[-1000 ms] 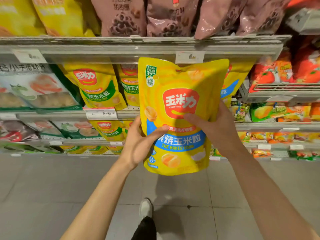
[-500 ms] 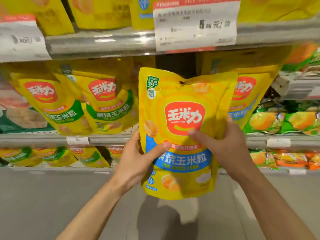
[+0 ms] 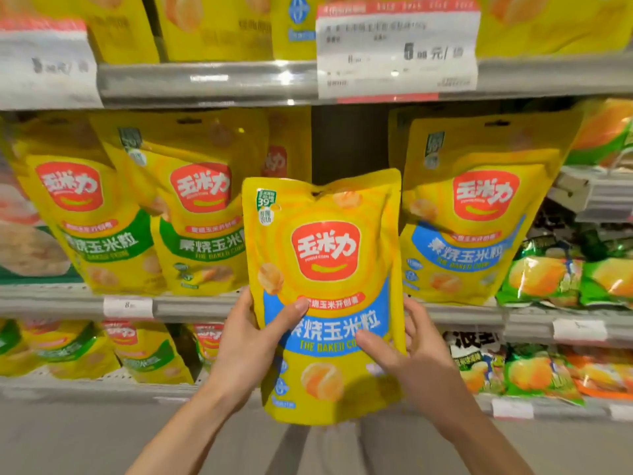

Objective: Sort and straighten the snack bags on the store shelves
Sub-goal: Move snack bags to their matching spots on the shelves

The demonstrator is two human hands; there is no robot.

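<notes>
I hold a yellow baked-corn snack bag (image 3: 325, 262) with a red logo and blue band upright in front of the shelves. My left hand (image 3: 250, 341) grips its lower left edge, thumb across the front. My right hand (image 3: 411, 351) grips its lower right edge, thumb on the blue band. Behind the bag is a dark empty gap (image 3: 349, 142) on the middle shelf (image 3: 191, 303). To the gap's right stands a matching blue-band bag (image 3: 472, 228). To its left lean green-band bags (image 3: 202, 214) of the same brand.
A large price tag (image 3: 397, 53) hangs from the upper shelf rail. Green and orange chip bags (image 3: 555, 279) fill the shelves at right. More yellow bags (image 3: 144, 354) sit on the lower shelf. Grey floor lies below.
The view has closed in on the shelves and lowered. The held bag sits lower in the view, in front of the gap, and both hands have shifted to its lower edges.
</notes>
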